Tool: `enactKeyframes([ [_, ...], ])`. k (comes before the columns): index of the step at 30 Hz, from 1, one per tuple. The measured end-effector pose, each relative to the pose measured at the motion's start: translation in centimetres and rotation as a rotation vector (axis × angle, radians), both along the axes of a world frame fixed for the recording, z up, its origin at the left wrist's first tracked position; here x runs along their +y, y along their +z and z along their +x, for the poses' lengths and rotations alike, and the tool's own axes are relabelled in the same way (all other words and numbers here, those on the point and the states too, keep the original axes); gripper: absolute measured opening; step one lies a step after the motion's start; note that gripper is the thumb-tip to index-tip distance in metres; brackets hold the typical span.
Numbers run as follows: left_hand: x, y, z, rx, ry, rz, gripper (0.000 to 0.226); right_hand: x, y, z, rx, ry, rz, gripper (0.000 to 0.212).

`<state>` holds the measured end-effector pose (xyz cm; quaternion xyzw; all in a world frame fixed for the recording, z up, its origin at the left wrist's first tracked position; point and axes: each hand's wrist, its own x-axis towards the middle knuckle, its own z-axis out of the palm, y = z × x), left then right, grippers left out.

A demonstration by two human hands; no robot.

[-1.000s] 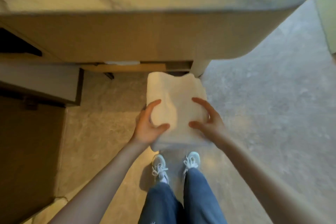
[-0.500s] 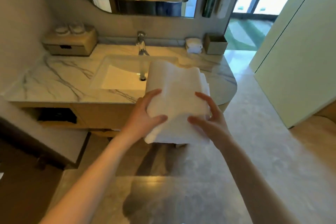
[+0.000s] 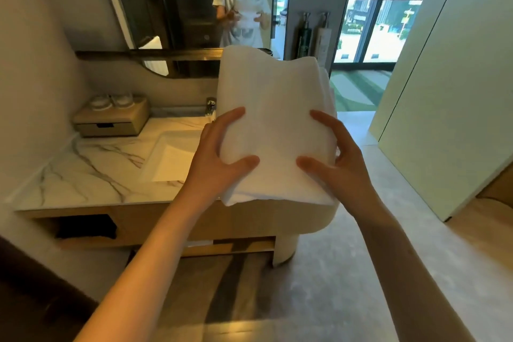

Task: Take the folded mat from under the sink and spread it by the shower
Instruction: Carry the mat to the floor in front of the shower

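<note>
Raised since a second ago: the folded mat (image 3: 273, 130), then low in front of the shelf under the sink, now held chest-high before the vanity as I stand upright. Item, my left hand (image 3: 215, 158): thumb and fingers curled round the mat's left edge, thumb on top, clamping the layers so the fold keeps. Item, my right hand (image 3: 337, 168): thumb and forefinger spread on the upper face, the remaining fingers out of sight beneath, I judge as support; grip looser than the left. Item, mat: white, thick, still folded, clear of every surface, tilted away from me. Behind it, the marble counter (image 3: 91, 172) with sunken basin (image 3: 172, 158), wooden box (image 3: 111, 122) at the wall, mirror (image 3: 177, 8) above. Shower not identifiable ahead; the mat remains to be carried there and opened out.
</note>
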<state>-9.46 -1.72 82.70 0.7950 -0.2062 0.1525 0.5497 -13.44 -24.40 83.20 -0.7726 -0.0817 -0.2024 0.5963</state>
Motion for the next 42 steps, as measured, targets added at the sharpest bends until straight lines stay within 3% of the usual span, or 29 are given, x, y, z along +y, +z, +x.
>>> enactKeyframes([
  [8, -0.9, -1.9, -0.7, 0.05, -0.059, 0.021, 0.073, 0.1, -2.4, -2.1, 0.054, -0.058, 0.092, 0.07],
  [25, -5.1, -4.9, -0.5, 0.129, -0.209, 0.021, 0.074, -3.6, -5.0, -5.3, 0.087, -0.206, 0.095, 0.07],
  [33, -8.1, -5.4, 0.6, 0.142, -0.035, 0.019, 0.073, -7.9, -5.9, 0.0, 0.078, -0.024, 0.095, 0.069],
  [42, -12.9, -6.0, -2.6, 0.134, 0.429, -0.034, 0.069, -12.1, -6.2, 7.4, 0.082, 0.418, -0.029, 0.068],
])
